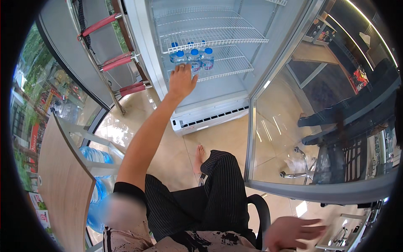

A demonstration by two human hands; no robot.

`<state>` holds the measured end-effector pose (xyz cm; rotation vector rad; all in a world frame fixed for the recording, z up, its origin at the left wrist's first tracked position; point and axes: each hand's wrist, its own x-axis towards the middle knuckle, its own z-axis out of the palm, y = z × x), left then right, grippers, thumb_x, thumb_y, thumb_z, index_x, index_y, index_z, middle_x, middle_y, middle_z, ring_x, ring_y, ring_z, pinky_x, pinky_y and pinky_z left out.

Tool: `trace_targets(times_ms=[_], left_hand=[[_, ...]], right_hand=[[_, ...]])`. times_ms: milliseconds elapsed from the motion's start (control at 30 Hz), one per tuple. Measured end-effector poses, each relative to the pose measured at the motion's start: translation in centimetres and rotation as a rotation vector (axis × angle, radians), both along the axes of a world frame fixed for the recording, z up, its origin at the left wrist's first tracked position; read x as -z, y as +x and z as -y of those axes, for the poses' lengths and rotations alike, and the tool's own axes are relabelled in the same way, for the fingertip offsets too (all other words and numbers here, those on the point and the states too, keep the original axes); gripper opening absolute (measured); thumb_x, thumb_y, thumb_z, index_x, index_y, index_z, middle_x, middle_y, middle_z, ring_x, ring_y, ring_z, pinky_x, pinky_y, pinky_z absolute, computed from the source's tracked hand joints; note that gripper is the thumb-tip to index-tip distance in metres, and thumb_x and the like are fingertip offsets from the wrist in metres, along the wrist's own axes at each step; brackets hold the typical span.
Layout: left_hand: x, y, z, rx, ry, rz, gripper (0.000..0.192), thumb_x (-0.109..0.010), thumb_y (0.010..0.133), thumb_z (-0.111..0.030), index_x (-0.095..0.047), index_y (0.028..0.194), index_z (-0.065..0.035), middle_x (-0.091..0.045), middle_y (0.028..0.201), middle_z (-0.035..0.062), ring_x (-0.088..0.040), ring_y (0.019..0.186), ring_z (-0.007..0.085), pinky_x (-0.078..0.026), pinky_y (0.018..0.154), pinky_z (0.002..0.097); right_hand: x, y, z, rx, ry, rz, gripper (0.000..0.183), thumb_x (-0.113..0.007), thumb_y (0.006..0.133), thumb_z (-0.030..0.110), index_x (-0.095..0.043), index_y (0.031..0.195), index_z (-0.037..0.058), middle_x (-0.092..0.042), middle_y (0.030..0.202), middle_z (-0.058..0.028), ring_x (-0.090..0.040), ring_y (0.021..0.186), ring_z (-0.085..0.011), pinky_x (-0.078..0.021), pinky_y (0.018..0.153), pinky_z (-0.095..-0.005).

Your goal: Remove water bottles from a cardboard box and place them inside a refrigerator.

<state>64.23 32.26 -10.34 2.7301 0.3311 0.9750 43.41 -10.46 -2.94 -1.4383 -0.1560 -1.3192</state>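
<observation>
Inside an upright display fridge (201, 91), several small clear plastic water bottles with blue caps stand on the lower wire shelf (234, 61). My left hand (182, 80), wearing a ring, reaches to the front-left bottle (179, 56). Its fingers cover the lower part of that bottle; whether they grip it is hidden. Just to the right stand a middle bottle (195, 60) and a right bottle (207, 59), both upright. More caps show behind them, under the upper wire shelf (211, 30). Low at the right, my right hand (294, 232) is empty with its fingers spread.
The glass fridge door (283, 126) stands swung out to the right. A metal ladder with red-covered rungs (116, 63) leans left of the fridge. Large blue water jugs (97, 192) are beside a wooden tabletop (63, 176). A black chair armrest (263, 217) curves by my legs.
</observation>
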Motion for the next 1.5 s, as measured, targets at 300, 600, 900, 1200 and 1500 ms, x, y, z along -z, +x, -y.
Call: trace_targets(times_ms=[300, 600, 900, 1200, 1500], left_hand=[[-0.7, 6.0, -2.8, -0.172, 0.192, -0.295, 0.054, -0.052, 0.089, -0.051, -0.054, 0.117, -0.0050, -0.056, 0.116, 0.0210, -0.052, 0.113, 0.0350, -0.041, 0.090, 0.0539], [-1.2, 8.9, -6.9, 0.056, 0.114, -0.410, 0.051, -0.045, 0.093, -0.051, -0.055, 0.123, -0.0113, -0.068, 0.093, 0.0158, -0.066, 0.084, 0.0310, -0.053, 0.073, 0.0427], [0.4, 6.8, -5.3, 0.316, 0.592, 0.006, 0.040, -0.064, 0.081, -0.045, -0.058, 0.084, -0.0055, -0.058, 0.063, 0.0084, -0.063, 0.069, 0.0208, -0.051, 0.052, 0.0342], [-8.4, -8.1, -0.8, 0.491, 0.503, 0.186, 0.037, -0.070, 0.077, -0.040, -0.053, 0.079, -0.0076, -0.053, 0.059, 0.0036, -0.056, 0.067, 0.0162, -0.046, 0.044, 0.0315], [-18.4, -36.7, -0.6, -0.042, 0.237, 0.093, 0.041, -0.071, 0.075, -0.043, -0.059, 0.079, -0.0043, -0.057, 0.062, 0.0116, -0.061, 0.060, 0.0272, -0.051, 0.054, 0.0378]], right_hand=[[16.3, 11.2, -16.2, -0.769, -0.496, -0.738, 0.058, -0.075, 0.073, 0.015, -0.048, 0.121, -0.0035, -0.053, 0.116, -0.0190, -0.054, 0.108, -0.0299, -0.0433, 0.092, -0.0388], [14.9, 37.9, -31.7, -0.684, -0.576, -0.470, 0.079, -0.082, 0.063, 0.023, -0.044, 0.129, 0.0026, -0.056, 0.115, -0.0176, -0.057, 0.105, -0.0308, -0.0507, 0.080, -0.0392], [14.7, 37.6, -32.9, -0.810, -0.472, -0.432, 0.066, -0.080, 0.067, 0.013, -0.049, 0.125, 0.0043, -0.064, 0.108, -0.0172, -0.064, 0.096, -0.0307, -0.0519, 0.076, -0.0371], [8.5, 25.7, -25.7, -0.811, -0.355, -0.337, 0.057, -0.078, 0.073, 0.008, -0.051, 0.122, -0.0022, -0.063, 0.108, -0.0110, -0.062, 0.096, -0.0182, -0.0516, 0.073, -0.0287], [1.7, 6.8, -31.1, -1.719, -0.364, -0.366, 0.045, -0.077, 0.073, 0.007, -0.056, 0.112, -0.0024, -0.067, 0.096, -0.0089, -0.066, 0.086, -0.0144, -0.0534, 0.075, -0.0274]])
